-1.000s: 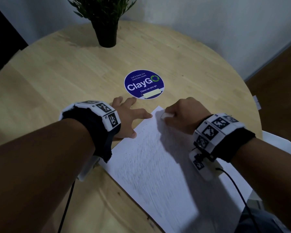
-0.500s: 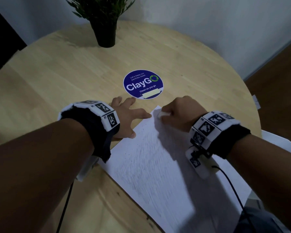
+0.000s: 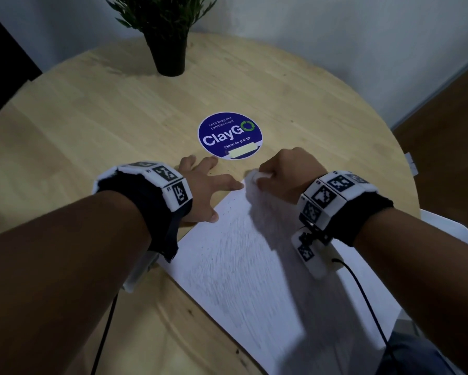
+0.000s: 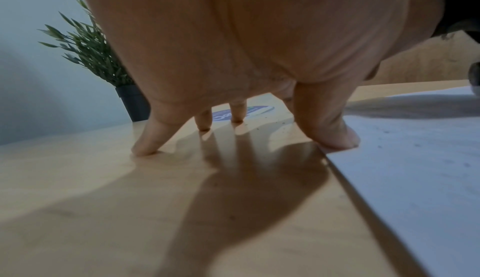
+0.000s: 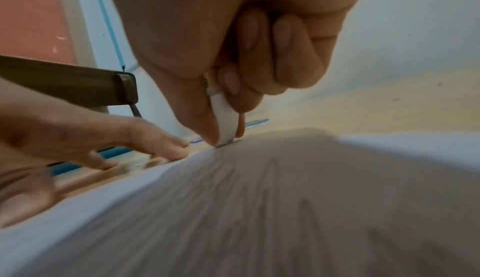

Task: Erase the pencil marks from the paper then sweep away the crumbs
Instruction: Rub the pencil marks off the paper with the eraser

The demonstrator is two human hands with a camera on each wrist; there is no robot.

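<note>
On the round table (image 3: 92,125), the right hand (image 3: 287,174) pinches a blurred eraser (image 3: 254,177) at the paper's (image 3: 254,266) twelve-o'clock corner (crumbs indistinct); the left hand (image 3: 203,185), fingers spread, presses its nine-o'clock edge.

White paper (image 3: 241,266) is streaked with grey pencil marks (image 3: 227,255); a white eraser (image 5: 224,121) and blue sticker (image 3: 230,135) are seen.

A round wooden counter (image 3: 92,117) carries a dark pot of green leaves (image 3: 168,47) at its far edge. A blue round "ClayGo" sticker (image 3: 230,135) lies near the middle, with what may be tape across its lower rim.
</note>
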